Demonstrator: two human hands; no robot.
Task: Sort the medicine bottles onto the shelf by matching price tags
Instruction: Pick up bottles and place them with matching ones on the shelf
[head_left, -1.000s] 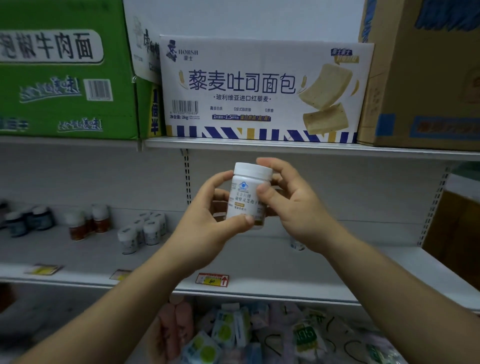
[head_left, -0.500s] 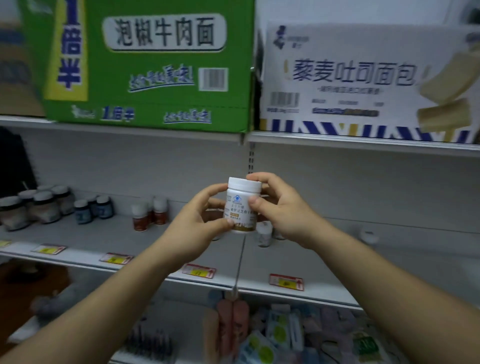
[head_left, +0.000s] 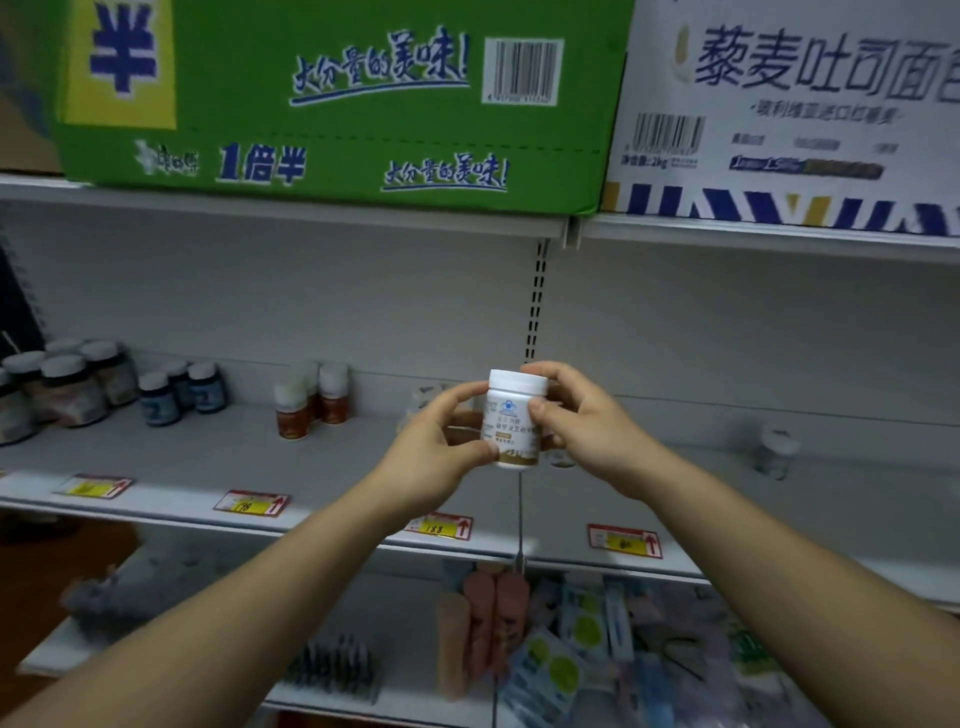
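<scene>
I hold a white medicine bottle (head_left: 514, 415) upright in front of the middle shelf (head_left: 218, 457). My left hand (head_left: 436, 452) grips its left side and my right hand (head_left: 582, 421) grips its right side and cap. Along the shelf's front edge run red and yellow price tags (head_left: 440, 527), one reading 188 and another (head_left: 252, 503) reading 198. On the shelf stand brown bottles with white caps (head_left: 311, 400), dark blue bottles (head_left: 179, 395), and grey-capped jars (head_left: 62, 384) at the far left. White bottles behind my hands are mostly hidden.
A green carton (head_left: 337, 98) and a white bread carton (head_left: 789, 109) sit on the upper shelf. A lone clear bottle (head_left: 774, 449) stands at the right of the middle shelf. The lower shelf holds packaged goods (head_left: 561, 654) and a brush-like item (head_left: 337, 670).
The view has swung left and closer to the shelf, bringing more bottles and price tags on the left into sight. Both hands keep holding the white bottle.
</scene>
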